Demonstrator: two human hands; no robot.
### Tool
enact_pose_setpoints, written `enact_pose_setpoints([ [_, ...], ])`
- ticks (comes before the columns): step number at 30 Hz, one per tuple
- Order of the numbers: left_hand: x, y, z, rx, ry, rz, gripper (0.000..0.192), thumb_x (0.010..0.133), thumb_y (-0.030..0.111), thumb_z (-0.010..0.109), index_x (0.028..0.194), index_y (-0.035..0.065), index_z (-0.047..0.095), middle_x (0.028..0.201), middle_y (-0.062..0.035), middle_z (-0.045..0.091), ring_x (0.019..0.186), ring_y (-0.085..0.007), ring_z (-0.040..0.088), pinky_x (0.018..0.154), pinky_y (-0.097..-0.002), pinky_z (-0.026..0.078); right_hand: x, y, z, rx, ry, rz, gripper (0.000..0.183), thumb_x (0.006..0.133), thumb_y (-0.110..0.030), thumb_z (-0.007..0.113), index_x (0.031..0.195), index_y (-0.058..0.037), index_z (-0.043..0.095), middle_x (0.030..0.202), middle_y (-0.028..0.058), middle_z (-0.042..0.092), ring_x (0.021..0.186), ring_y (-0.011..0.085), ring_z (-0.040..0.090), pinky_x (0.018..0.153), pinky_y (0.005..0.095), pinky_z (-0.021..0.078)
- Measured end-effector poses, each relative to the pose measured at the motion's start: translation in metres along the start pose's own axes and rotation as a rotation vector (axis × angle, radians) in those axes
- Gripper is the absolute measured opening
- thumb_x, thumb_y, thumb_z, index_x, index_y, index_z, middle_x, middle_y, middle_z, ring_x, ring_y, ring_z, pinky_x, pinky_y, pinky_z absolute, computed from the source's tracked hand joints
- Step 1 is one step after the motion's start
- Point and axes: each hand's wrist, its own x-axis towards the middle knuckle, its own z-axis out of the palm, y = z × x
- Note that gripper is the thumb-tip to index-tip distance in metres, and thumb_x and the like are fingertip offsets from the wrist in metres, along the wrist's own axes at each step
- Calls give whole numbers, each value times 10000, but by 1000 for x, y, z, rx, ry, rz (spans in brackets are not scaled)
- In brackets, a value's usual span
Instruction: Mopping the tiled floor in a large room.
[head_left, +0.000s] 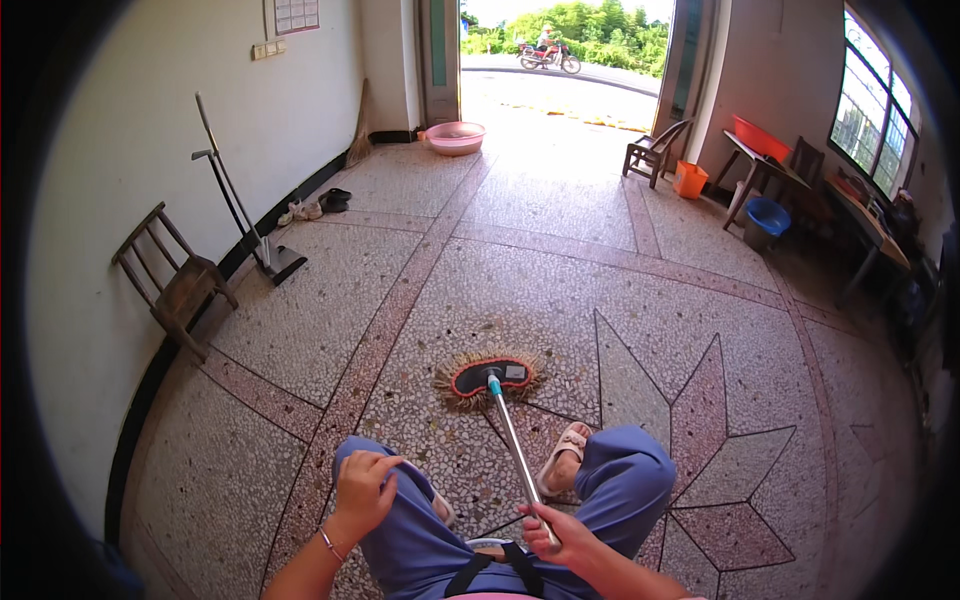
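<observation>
My right hand (553, 531) is closed around the lower end of a metal mop handle (514, 442), near my lap. The handle runs forward and slightly left to a teal joint and a fringed mop head (491, 376), which lies on the terrazzo floor (420, 285). The mop head has a dark backing with a red edge and beige fringe. My left hand (365, 484), with a bracelet at its wrist, rests on my left knee and holds nothing; its fingers are slightly bent.
Along the left wall stand a wooden chair (191, 289), a long-handled dustpan (283, 262), shoes (315, 208) and a broom (360, 139). A pink basin (456, 139) is by the doorway. At right are a small chair (651, 154), an orange bin (689, 180), a table (772, 166) and a blue bucket (766, 219). Outside, a person rides a motorcycle (551, 58).
</observation>
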Motion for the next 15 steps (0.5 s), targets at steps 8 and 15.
enact_pose_setpoints([
  [8,37,-28,24,-42,11,-19,190,694,106,573,882,91,590,789,-66,558,766,-235,527,680,-351,389,-43,-18,27,142,-57,77,240,911,-212,359,1031,-10,406,617,-1,340,472,76,319,350,200,278],
  [15,50,-33,43,-13,-6,11,127,696,142,578,811,95,602,731,-55,579,691,-219,550,631,-341,392,120,-114,67,12,-85,16,204,901,-235,392,902,-35,431,639,-1,396,465,77,346,355,197,296],
])
